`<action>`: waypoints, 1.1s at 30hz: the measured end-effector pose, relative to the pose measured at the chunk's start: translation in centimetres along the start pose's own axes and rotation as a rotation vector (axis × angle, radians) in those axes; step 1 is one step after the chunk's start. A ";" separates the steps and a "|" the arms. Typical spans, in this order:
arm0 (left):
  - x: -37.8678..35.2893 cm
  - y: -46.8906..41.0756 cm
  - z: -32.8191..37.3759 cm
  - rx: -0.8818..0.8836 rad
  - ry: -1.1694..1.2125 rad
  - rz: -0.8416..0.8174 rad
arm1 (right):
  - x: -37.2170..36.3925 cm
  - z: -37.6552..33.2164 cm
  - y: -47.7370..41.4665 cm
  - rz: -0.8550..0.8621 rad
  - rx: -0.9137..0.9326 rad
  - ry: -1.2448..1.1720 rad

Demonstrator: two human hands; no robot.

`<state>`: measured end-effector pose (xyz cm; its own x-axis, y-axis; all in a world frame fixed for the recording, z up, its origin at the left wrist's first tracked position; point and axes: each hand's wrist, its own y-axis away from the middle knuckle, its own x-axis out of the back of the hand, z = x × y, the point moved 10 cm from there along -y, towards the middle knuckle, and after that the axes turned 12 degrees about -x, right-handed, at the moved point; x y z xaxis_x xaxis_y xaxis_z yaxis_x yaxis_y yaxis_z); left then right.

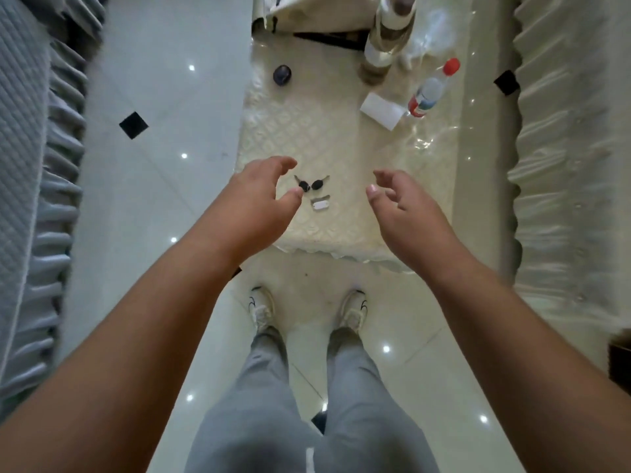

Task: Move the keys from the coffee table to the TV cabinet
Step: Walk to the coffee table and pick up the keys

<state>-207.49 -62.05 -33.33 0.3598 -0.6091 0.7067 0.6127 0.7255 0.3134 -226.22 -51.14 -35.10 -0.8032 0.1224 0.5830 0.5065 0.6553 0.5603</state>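
Note:
A small bunch of keys (316, 193) lies near the front end of the coffee table (327, 230): two black-headed keys and a white tag on the cream lace cloth. My left hand (263, 196) hovers just left of the keys, fingers spread and curled, the thumb tip close to one black key head. My right hand (399, 206) hangs open to the right of the keys, well apart from them. Neither hand holds anything. The TV cabinet is not in view.
Farther back on the table stand a clear bottle with a red cap (432, 90), a white card (382, 110), a dark round object (282, 75) and a tall glass container (389, 32). Sofas with ruffled covers flank both sides (30, 165) (566, 165). Glossy tiled floor (146, 199) surrounds my feet.

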 end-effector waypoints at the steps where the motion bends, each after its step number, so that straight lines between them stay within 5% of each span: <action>1: -0.5 -0.7 -0.6 -0.002 0.001 -0.003 | -0.4 0.7 -0.8 0.002 -0.019 -0.014; 33: -20.5 -15.9 -20.3 0.098 -0.055 -0.095 | -19.3 12.5 -20.9 -0.022 -0.037 0.197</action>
<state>-210.35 -67.58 -65.69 0.2625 -0.6602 0.7037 0.5694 0.6947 0.4394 -225.23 -57.83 -65.40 -0.7394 -0.0422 0.6719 0.5034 0.6280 0.5935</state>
